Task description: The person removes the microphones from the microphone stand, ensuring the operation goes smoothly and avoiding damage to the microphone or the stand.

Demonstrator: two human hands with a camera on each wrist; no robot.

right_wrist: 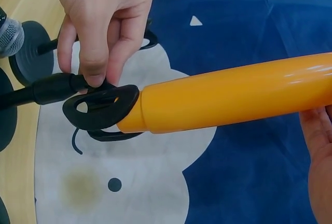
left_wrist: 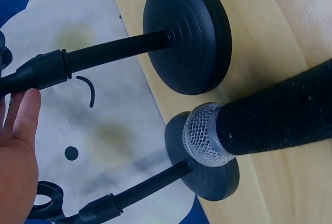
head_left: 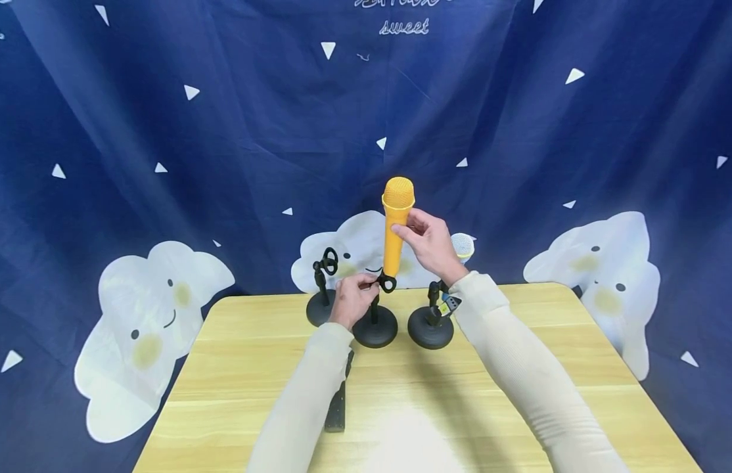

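Yellow microphone: raised over the centre stand (head_left: 374, 330), lower end meeting its black clip (right_wrist: 104, 116); depth of seating cannot be told.
Right hand: pinches the yellow microphone (head_left: 393, 240) by its handle; hand (head_left: 430, 244) lies on its 3 o'clock side.
Left hand: thumb and fingers (head_left: 352, 299) pinch the clip joint.
Left stand: second black stand (head_left: 320, 309) at 10 o'clock from centre, near.
Right stand: third stand (head_left: 430, 330) at 3 o'clock, near; white-headed microphone (head_left: 462, 246) above it, partly hidden behind the right wrist.
Obstruction: dark-handled microphone (head_left: 335, 408) lies at 7 o'clock, partly covered by the left sleeve (head_left: 301, 394).
Tabletop edges: rear edge close at 12 o'clock, before the blue backdrop (head_left: 271, 125).
Working room: tabletop (head_left: 549, 394) extends widest towards 4 o'clock.
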